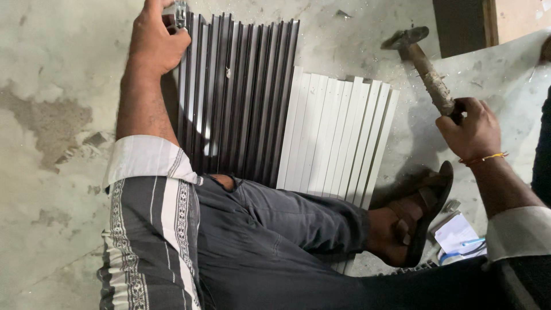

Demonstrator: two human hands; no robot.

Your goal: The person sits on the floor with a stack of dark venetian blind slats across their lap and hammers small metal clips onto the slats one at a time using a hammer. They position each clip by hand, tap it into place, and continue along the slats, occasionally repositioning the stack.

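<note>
My left hand (155,40) grips the far end of a metal profile at the left edge of a row of dark grey aluminium profiles (241,97) lying on the concrete floor; a small shiny metal piece (180,14) shows at my fingertips. My right hand (472,131) holds a worn hammer (425,63) by its handle, raised above the floor to the right, its head pointing away. A stack of white profiles (336,138) lies beside the dark ones, between my two hands.
My bent leg in grey trousers (275,229) and sandalled foot (416,221) rest over the near ends of the profiles. A white paper with a blue pen (459,238) lies by the foot. A wooden board (516,17) stands at the top right.
</note>
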